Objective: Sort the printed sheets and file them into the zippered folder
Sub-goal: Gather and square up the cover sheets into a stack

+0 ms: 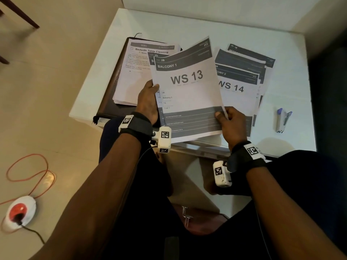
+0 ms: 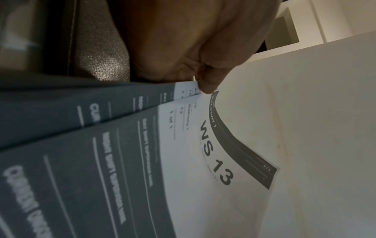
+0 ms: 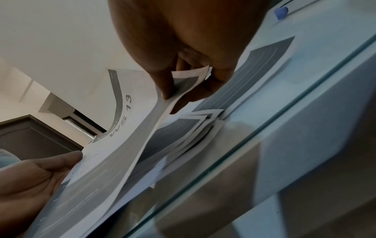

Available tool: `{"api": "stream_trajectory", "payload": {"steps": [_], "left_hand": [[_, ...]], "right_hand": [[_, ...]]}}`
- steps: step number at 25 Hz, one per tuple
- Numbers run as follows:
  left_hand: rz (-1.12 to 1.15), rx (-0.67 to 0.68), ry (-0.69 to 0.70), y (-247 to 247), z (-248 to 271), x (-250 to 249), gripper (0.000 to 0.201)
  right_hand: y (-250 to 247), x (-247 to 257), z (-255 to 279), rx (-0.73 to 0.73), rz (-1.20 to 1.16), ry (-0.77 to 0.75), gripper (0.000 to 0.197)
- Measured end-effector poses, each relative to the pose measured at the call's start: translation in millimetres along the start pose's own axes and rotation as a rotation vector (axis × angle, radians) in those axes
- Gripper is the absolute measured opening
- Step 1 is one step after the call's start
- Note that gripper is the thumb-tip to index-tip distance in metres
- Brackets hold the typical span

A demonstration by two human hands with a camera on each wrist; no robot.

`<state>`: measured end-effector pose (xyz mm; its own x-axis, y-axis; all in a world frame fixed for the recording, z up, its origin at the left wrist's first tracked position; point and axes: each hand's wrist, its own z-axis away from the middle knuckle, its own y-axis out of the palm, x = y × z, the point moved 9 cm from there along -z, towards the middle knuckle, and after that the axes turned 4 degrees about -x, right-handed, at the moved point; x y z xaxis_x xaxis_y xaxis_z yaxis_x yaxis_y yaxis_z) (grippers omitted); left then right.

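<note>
Left hand [image 1: 148, 102] and right hand [image 1: 231, 122] both pinch the white printed "WS 13" sheet [image 1: 187, 91], held above the "WS 14" stack [image 1: 238, 91].

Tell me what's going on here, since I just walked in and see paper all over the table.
A person is sorting printed sheets. Both hands hold the WS 13 sheet: the left hand pinches its left edge, the right hand its lower right corner. Beneath it, to the right, the WS 14 sheet tops a fanned pile. To the left, a stack headed Bedside Table Cleaning lies on the dark folder. A stapler sits on the white table.
</note>
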<state>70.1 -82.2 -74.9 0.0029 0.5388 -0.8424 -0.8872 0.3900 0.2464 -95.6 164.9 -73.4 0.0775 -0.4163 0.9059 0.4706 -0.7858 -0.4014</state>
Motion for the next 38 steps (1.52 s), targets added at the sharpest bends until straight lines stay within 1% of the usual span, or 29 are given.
{"api": "stream_trajectory", "payload": {"steps": [8, 13, 17, 21, 25, 27, 29, 31, 34, 36, 38], "left_hand": [[-0.005, 0.015, 0.018, 3.6, 0.0, 0.8, 0.036], [-0.018, 0.017, 0.008, 5.7, -2.0, 1.2, 0.035], [-0.051, 0.025, 0.013, 3.8, -5.8, 2.9, 0.039], [-0.075, 0.012, 0.033, 0.3, -12.4, 7.5, 0.052], [-0.039, 0.017, 0.092, -2.7, -10.1, 2.6, 0.072], [-0.047, 0.019, 0.124, -2.8, -8.9, 0.9, 0.077], [-0.086, -0.007, 0.14, -4.5, -9.8, 0.9, 0.072], [-0.102, -0.052, 0.119, -8.6, -11.9, 3.3, 0.067], [-0.146, -0.108, 0.137, -16.0, -17.8, 2.5, 0.064], [-0.155, -0.1, 0.132, -17.3, -20.3, 3.3, 0.061], [-0.164, -0.08, 0.111, -17.1, -21.0, 5.0, 0.061]], "right_hand": [[5.6, -8.8, -4.0, 0.011, -0.02, 0.014, 0.009], [-3.2, -16.8, -7.4, -0.03, -0.007, 0.041, 0.007], [-1.2, -21.2, -8.1, -0.008, -0.001, 0.053, 0.009], [9.5, -24.2, -8.4, 0.013, -0.022, 0.07, 0.016], [22.6, -27.8, -3.7, 0.05, -0.039, 0.092, 0.016], [27.2, -33.4, 0.0, 0.079, -0.023, 0.119, 0.016], [31.9, -34.4, 4.0, 0.103, -0.031, 0.12, 0.016], [35.0, -31.3, 7.3, 0.1, -0.025, 0.082, 0.016], [36.3, -25.5, 15.0, 0.076, -0.013, 0.017, 0.009], [35.6, -23.9, 18.1, 0.058, -0.019, -0.003, 0.01], [37.1, -18.3, 22.3, 0.073, -0.005, -0.032, 0.014]]}}
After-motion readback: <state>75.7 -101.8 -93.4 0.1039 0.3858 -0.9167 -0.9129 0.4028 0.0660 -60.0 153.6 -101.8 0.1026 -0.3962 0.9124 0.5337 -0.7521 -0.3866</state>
